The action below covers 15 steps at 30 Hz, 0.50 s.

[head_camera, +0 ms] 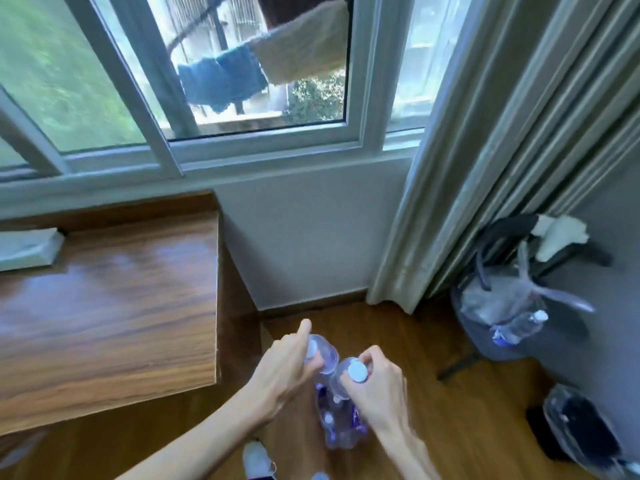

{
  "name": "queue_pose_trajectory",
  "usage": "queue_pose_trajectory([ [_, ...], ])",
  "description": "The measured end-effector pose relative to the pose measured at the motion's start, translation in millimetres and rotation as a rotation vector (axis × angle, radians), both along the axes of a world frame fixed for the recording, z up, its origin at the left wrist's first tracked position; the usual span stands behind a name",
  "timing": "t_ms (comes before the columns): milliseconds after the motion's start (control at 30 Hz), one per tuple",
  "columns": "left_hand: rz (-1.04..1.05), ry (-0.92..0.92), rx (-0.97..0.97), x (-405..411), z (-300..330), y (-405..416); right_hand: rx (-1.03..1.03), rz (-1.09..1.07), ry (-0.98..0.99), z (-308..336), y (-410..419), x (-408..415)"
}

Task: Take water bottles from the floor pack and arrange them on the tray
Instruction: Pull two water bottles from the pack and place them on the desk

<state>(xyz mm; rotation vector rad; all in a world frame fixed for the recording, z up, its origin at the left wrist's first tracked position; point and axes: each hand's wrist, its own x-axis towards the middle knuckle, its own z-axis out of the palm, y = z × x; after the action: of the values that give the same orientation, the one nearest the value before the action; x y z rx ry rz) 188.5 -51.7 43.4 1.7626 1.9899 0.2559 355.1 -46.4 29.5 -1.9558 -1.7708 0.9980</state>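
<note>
A shrink-wrapped pack of clear water bottles (341, 427) with purple labels stands on the wooden floor below me. My left hand (287, 368) grips the neck of one bottle (327, 351) with a white cap, lifted and tilted above the pack. My right hand (377, 386) grips a second bottle (346, 374) by its neck, its white cap facing me. The two bottles touch each other. No tray is in view.
A wooden table (104, 306) stands to the left with a white tissue pack (27, 249) at its far edge. A window and curtain lie ahead. At right sits a dark bin (502, 320) holding an empty bottle, and a dark bag (581, 431).
</note>
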Motion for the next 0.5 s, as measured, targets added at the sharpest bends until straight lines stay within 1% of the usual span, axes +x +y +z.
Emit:
queue_pose_trajectory([
  [133, 0.065, -0.018, 0.117, -14, 34, -20, 0.169, 0.093, 0.000, 32, -3, -9],
  [333, 0.116, 0.058, 0.188, -48, 85, -49, 0.284, 0.237, 0.034, 89, -8, -45],
  [500, 0.202, 0.017, 0.237, -94, 126, -84, 0.344, 0.400, 0.105, 129, -20, -99],
])
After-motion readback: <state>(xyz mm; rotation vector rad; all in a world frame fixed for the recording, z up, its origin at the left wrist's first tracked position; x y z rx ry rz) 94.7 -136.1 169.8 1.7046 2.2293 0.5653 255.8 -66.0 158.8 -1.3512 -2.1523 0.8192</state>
